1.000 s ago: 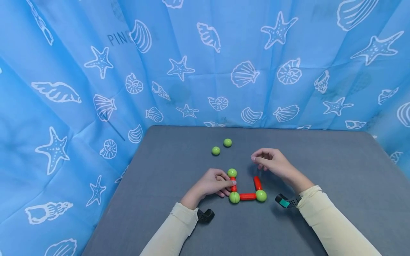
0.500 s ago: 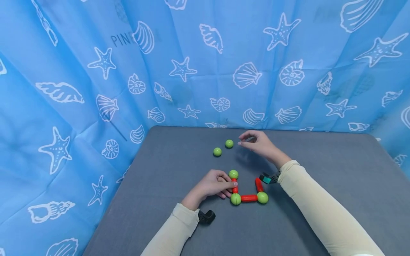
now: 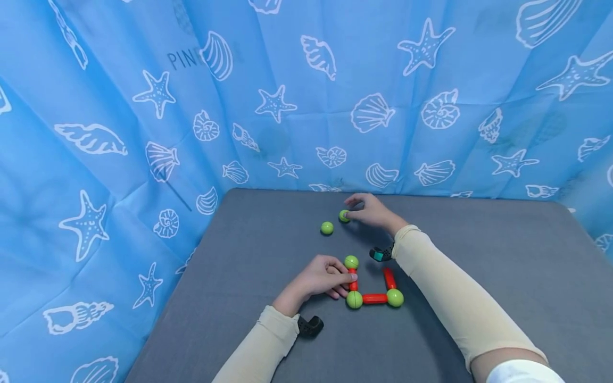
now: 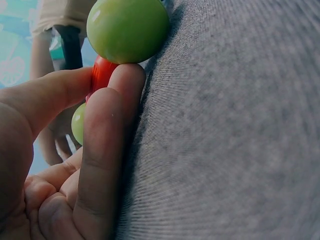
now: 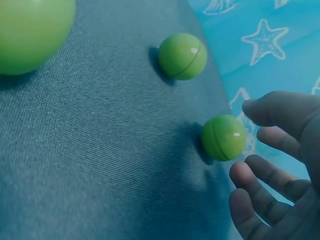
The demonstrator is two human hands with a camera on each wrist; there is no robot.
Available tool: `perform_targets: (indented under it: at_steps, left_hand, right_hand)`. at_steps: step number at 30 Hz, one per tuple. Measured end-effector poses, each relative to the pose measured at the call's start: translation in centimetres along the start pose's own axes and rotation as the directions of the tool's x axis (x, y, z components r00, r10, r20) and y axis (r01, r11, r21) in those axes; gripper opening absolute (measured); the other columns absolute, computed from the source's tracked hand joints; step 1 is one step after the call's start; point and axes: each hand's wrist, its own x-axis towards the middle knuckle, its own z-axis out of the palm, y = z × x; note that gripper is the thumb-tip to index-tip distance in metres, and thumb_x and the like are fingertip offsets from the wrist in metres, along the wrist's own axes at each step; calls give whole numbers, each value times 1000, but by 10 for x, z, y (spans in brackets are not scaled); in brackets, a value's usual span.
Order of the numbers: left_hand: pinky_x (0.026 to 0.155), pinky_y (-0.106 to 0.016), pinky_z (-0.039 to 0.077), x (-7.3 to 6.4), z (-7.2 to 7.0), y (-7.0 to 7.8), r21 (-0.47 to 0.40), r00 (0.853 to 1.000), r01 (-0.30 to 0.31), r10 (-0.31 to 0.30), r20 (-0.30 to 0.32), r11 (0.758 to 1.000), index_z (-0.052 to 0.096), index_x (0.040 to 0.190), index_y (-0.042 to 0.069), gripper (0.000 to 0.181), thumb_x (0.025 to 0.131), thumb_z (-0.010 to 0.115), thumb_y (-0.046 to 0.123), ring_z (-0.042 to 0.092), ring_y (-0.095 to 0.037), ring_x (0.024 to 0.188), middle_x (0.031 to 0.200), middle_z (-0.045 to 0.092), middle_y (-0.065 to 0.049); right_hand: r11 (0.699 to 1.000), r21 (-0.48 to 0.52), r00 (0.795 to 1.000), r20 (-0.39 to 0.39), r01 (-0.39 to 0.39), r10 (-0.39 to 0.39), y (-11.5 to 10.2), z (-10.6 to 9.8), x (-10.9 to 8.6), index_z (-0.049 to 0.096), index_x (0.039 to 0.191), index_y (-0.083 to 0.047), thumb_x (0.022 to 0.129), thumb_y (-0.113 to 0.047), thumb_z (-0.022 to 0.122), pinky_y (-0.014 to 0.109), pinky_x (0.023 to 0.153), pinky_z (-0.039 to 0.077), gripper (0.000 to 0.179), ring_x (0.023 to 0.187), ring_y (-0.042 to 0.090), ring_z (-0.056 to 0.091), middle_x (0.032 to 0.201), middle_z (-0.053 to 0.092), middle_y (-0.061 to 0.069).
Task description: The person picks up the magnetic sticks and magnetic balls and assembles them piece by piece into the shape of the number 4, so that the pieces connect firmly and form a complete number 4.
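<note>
My left hand (image 3: 316, 276) pinches a red rod (image 3: 353, 285) between thumb and fingers. That rod joins a green ball (image 3: 351, 262) at its far end to another green ball (image 3: 354, 299) at its near end. A second red rod (image 3: 375, 299) runs right to a corner ball (image 3: 395, 298), where a third red rod (image 3: 390, 279) points away from me with its far end bare. My right hand (image 3: 372, 211) is beside a loose green ball (image 3: 342, 216). In the right wrist view its thumb and fingers spread around this ball (image 5: 223, 138) with a gap.
A further loose green ball (image 3: 326, 228) lies left of and nearer than the one by my right hand. The grey table (image 3: 268, 223) ends at the back against a blue curtain (image 3: 306, 127) with white shell and starfish prints.
My right hand has moved left and away from me, from beyond the right rod to the farther loose ball. The left hand keeps its grip on the red rod.
</note>
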Motion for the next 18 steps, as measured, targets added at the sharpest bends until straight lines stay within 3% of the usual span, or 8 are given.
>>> perform_targets:
  at_steps: [4,12,18]
  left_hand:
    - [62,-32,64,0,0,1,-4,1000,-3,3,7,1000,73,104,10,28,94,84,33,76,-15,69,88,81,-7]
    - [62,-33,64,2,0,0,-12,1000,-14,15,22,1000,73,105,9,28,95,83,32,76,-14,68,87,81,-7]
    - [62,-32,64,1,-3,-1,-13,1000,-11,11,21,1000,73,105,9,27,95,83,31,76,-14,68,88,81,-7]
  right_hand:
    - [999,-39,1000,-1,9,-9,5,5,4,65,139,1,103,-18,72,58,107,50,41,135,42,57,141,63,24]
    - [999,-53,1000,-29,-10,8,9,9,2,69,134,-3,102,-21,73,50,97,54,37,125,37,61,132,68,20]
    - [999,-35,999,-33,-1,-1,11,5,-8,71,131,-4,101,-21,76,51,97,54,35,121,36,63,128,69,19]
